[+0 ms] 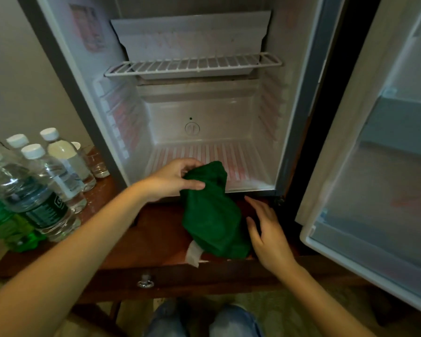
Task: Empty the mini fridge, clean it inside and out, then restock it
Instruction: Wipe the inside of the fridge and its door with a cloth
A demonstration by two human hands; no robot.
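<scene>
Mini fridge (pixel 204 110): open, emptied, at the tabletop's (pixel 156 229) rear. Green cloth (pixel 212 215): long axis runs from fridge sill to the tabletop's front edge. Left hand (pixel 173 181): fingers (pixel 197 184) pinching the cloth's far end. Right hand (pixel 265 229): fingers released, just beside its near end. Bottles (pixel 46 190): left edge.
</scene>
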